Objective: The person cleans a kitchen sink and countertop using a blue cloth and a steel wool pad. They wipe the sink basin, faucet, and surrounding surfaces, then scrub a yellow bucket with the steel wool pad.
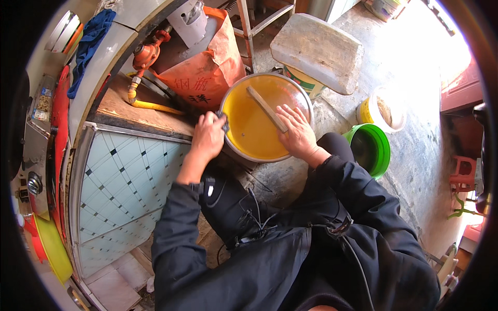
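Note:
A round, shiny lid or basin (249, 132) with a yellow face and metal rim lies in front of me. Across it rests a narrow wooden strip (266, 109). My right hand (296, 130) lies spread on the face, its thumb side against the strip's lower end. At the left rim my left hand (208, 134) pinches a small dark scrubbing pad or wad (223, 121) against the edge. What stands beneath the round piece is mostly hidden.
Left are a tiled cabinet (128, 179), an orange-wrapped gas cylinder (210, 74) and its regulator (146, 56). A worn slab (317, 50) tops a bucket behind. A green bucket (383, 151) and white tub (367, 112) stand right, near my knee.

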`<state>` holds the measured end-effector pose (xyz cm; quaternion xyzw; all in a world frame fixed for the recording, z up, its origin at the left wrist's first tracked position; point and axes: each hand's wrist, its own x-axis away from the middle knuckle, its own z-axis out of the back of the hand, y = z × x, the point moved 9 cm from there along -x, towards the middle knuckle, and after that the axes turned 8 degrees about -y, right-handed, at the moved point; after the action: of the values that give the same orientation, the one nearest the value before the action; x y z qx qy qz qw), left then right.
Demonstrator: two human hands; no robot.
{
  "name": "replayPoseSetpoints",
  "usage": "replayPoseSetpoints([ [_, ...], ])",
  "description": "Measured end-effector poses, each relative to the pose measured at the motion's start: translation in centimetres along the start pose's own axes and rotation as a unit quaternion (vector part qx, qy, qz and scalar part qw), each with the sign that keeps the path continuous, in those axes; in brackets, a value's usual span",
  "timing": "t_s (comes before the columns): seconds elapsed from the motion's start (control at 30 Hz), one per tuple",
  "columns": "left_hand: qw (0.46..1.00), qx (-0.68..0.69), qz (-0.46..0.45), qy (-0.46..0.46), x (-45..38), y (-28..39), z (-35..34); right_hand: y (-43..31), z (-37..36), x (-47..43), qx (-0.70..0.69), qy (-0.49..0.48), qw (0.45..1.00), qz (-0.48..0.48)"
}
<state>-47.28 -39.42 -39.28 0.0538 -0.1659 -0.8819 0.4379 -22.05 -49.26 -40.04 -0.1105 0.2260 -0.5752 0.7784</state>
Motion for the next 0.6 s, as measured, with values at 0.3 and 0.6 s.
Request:
replayPoseSetpoints([
  [0.3, 0.998, -0.019, -0.058, 0.000, 8.0, 8.6, -1.6, -0.3, -0.2, 0.0, -0.010, 0.006, 1.000, 0.011],
  [0.6, 0.998, 0.011, -0.056, -0.023, 7.6, 8.5, -1.3, -0.5, 0.1, 0.0, -0.017, 0.027, 0.999, 0.016],
])
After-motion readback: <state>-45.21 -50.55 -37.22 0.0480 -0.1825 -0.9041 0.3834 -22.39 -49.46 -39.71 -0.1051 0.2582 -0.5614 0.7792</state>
